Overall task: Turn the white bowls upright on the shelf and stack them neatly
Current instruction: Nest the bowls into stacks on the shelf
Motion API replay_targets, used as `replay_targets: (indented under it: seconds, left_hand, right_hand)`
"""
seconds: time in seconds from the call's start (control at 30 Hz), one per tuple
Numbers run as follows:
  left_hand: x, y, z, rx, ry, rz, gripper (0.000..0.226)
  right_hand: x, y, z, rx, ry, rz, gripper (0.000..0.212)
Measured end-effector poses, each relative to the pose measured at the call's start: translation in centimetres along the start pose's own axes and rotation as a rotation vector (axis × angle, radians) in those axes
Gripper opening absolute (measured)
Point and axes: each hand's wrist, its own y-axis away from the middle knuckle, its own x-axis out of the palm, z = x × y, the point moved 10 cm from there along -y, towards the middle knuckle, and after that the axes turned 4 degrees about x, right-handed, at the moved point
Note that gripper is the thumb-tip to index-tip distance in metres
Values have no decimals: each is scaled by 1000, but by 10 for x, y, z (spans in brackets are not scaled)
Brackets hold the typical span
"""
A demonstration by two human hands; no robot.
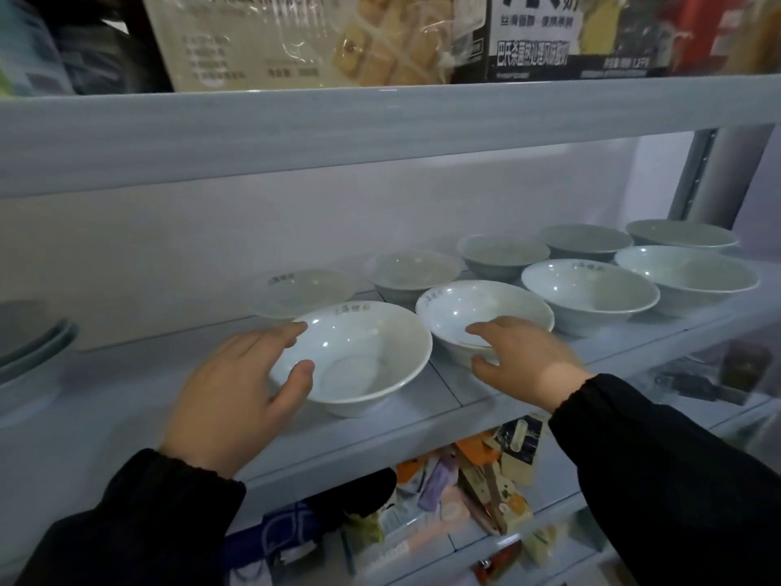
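All bowls point(591, 293) in view sit upright in two rows along the shelf point(126, 395), none stacked yet. Left hand point(228, 391) grips the front-left bowl point(359, 353) near the shelf's front edge: thumb inside the wall, fingers wrapped on the outer left rim. Right hand point(524, 357) is on the next bowl point(486, 306) just to its right: index finger over the near rim, thumb on the outer wall, so it looks like a rim pinch, though it's a bit blurred.

Handling guess: glazed ceramic or melamine, rigid, smooth and slippery, moderate weight, chips if knocked. Wide flared rim and small foot, so a rim pinch with the thumb inside works best. Lower each bowl straight down into the one below to nest it. Neighbouring rims nearly touch, so lift clear before moving sideways.

Grey plates point(29, 340) sit at the shelf's left end.
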Motion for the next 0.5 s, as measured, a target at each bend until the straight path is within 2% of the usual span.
replay_targets:
  seconds: [0.13,0.23,0.33,0.4,0.5]
  left_hand:
    - [-6,5,-1,-25,-43,2,57]
    - [-9,8,4,-39,-47,25,61]
    - [-13,12,14,-46,-31,35,61]
    - [-19,14,18,-41,-21,3,61]
    - [-28,18,23,-38,-12,-33,59]
  right_hand:
    - [9,-10,-1,-40,198,26,12]
    - [11,-12,1,-52,220,13,14]
    - [4,-14,0,-27,233,-13,6]
    - [-11,-15,0,8,196,-34,10]
    - [-41,-9,6,1,114,-162,11]
